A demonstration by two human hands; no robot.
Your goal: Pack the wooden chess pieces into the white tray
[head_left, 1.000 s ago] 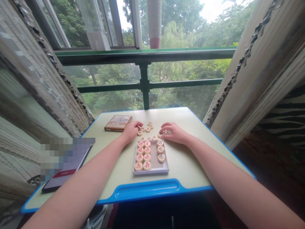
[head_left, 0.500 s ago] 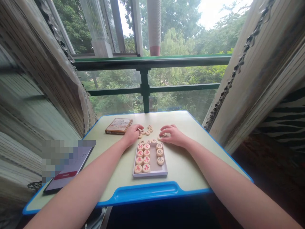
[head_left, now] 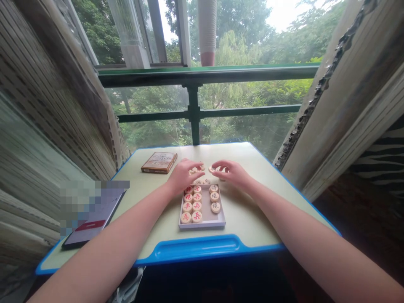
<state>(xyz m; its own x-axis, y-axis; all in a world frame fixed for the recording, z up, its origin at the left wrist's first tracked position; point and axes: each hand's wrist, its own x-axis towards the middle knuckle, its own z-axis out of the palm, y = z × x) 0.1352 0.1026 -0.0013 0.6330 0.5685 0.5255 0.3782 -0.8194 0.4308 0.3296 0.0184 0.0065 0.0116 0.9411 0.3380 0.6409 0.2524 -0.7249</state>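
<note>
A shallow white tray [head_left: 202, 222] on the pale table [head_left: 246, 210] holds several round wooden chess pieces [head_left: 192, 202] with red and black characters. More loose pieces [head_left: 205, 181] lie just beyond the tray. My left hand [head_left: 184, 174] hovers over those loose pieces, fingers curled, fingertips at one piece. My right hand [head_left: 230, 172] is opposite it, fingers bent, pinching a round piece [head_left: 212, 169] at the fingertips.
A brown box lid [head_left: 159, 162] lies at the table's far left. A phone [head_left: 91, 219] rests at the near left. A blue groove [head_left: 195, 248] runs along the near edge. A green railing [head_left: 202, 75] and window stand behind; woven blinds flank both sides.
Both hands have moved inward toward each other over the loose pieces. My right hand has lifted off the table with a piece at its fingertips. The view has shifted slightly.
</note>
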